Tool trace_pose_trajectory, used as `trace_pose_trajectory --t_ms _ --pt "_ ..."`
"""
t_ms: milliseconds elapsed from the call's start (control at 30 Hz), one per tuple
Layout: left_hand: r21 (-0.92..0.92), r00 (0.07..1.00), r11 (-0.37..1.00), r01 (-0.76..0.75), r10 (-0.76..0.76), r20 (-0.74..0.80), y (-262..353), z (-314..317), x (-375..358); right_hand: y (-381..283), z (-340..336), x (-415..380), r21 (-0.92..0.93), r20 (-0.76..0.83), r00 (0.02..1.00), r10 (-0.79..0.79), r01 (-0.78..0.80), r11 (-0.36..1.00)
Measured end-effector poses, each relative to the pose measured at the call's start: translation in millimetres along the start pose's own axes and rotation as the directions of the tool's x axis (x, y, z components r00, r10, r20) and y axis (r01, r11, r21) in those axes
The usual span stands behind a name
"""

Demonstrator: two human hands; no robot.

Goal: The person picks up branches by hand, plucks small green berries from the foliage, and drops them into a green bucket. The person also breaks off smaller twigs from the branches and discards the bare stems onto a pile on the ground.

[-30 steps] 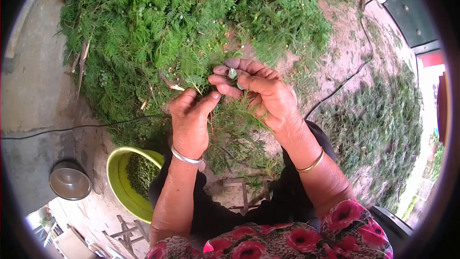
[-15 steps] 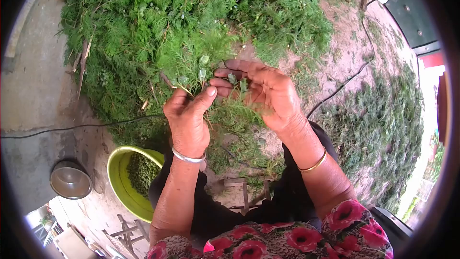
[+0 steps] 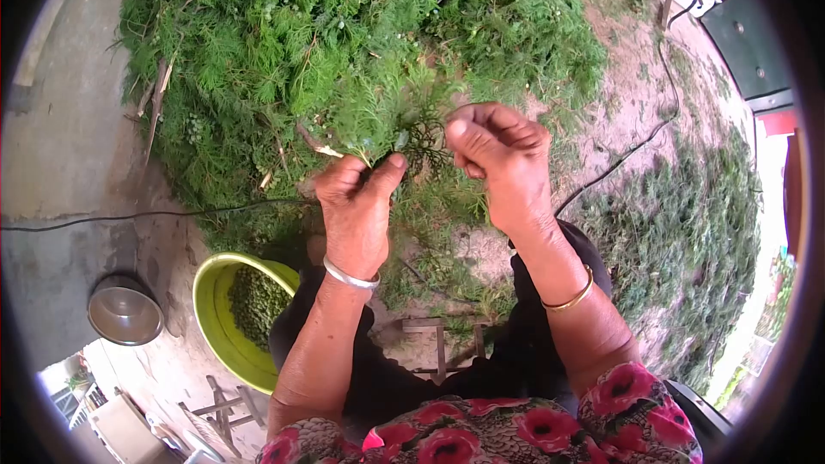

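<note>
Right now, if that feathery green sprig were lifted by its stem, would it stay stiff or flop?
The sprig would probably droop: its fronds look fine and thread-thin. It seems very light, since the left hand pinches it by thumb and finger alone. Bits may tear off easily; the right hand is closed beside its tips.

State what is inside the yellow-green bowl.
The yellow-green bowl holds a heap of small dark green picked bits. Its right part is hidden behind the left forearm, and the heap covers the bottom.

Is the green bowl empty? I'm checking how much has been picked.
No, the green bowl by the left hand's side holds a heap of small green bits.
</note>
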State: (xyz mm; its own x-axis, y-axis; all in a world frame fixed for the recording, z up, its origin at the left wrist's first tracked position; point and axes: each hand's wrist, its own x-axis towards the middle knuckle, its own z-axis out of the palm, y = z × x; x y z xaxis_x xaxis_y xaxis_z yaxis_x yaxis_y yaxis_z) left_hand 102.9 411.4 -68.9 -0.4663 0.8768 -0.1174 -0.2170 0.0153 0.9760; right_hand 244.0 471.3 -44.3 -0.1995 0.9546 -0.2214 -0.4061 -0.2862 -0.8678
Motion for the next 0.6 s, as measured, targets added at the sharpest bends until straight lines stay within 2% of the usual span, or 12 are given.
trace_pose_trajectory --t_ms 33,100,133,200,267,333,400,433,467,533,567,600 --pt "0.022 0.999 0.999 -0.024 0.023 0.034 -1.5 0.6 0.6 2.3 2.8 -2.0 -0.211 0.047 0.996 -0.08 0.088 0.974" --pt "0.102 0.994 0.992 -0.078 0.069 0.087 -0.3 4.5 -1.0 7.0 2.7 -3.0 -0.557 0.161 0.963 -0.214 0.268 0.786" --pt "0.102 0.994 0.992 -0.077 0.068 0.088 -0.6 1.6 -1.9 9.9 3.5 -3.6 -0.614 0.166 0.97 -0.179 0.244 0.751" --pt "0.411 0.963 0.88 -0.238 0.159 0.217 -0.9 -5.8 -3.3 14.1 3.2 -5.3 -0.677 0.195 0.964 -0.183 0.267 0.686" --pt "0.383 0.959 0.889 -0.251 0.173 0.226 3.8 2.9 -5.2 20.5 -2.4 -1.9 -0.692 0.221 0.956 -0.194 0.294 0.659" --pt "0.32 0.972 0.93 -0.178 0.115 0.206 8.8 10.1 -6.9 19.7 -5.0 -0.6 -0.705 0.247 0.947 -0.205 0.321 0.633" --pt "0.309 0.972 0.936 -0.168 0.106 0.208 2.5 4.2 -3.6 9.0 -2.6 -2.2 -0.521 0.112 0.99 0.086 -0.016 0.854" --pt "0.297 0.973 0.942 -0.158 0.098 0.209 -1.2 0.3 -1.9 -1.3 -0.8 -2.8 -0.262 0.118 0.975 0.191 -0.155 0.953" --pt "0.297 0.973 0.942 -0.157 0.097 0.207 -3.7 -2.9 -1.4 -4.1 -3.5 -1.1 -0.263 0.118 0.974 0.192 -0.156 0.952" --pt "0.148 0.989 0.988 -0.045 0.024 0.144 -6.7 -7.0 -0.2 -8.2 -8.6 2.8 0.099 0.141 0.95 0.279 -0.294 0.951" --pt "0.048 0.993 0.999 -0.009 0.003 0.116 -7.5 -4.9 0.0 -6.4 -9.8 4.2 0.107 0.129 0.954 0.27 -0.284 0.953" --pt "0.048 0.993 0.999 -0.008 0.002 0.117 -6.1 -3.3 0.1 -7.4 -9.6 4.2 0.108 0.127 0.954 0.27 -0.284 0.953"
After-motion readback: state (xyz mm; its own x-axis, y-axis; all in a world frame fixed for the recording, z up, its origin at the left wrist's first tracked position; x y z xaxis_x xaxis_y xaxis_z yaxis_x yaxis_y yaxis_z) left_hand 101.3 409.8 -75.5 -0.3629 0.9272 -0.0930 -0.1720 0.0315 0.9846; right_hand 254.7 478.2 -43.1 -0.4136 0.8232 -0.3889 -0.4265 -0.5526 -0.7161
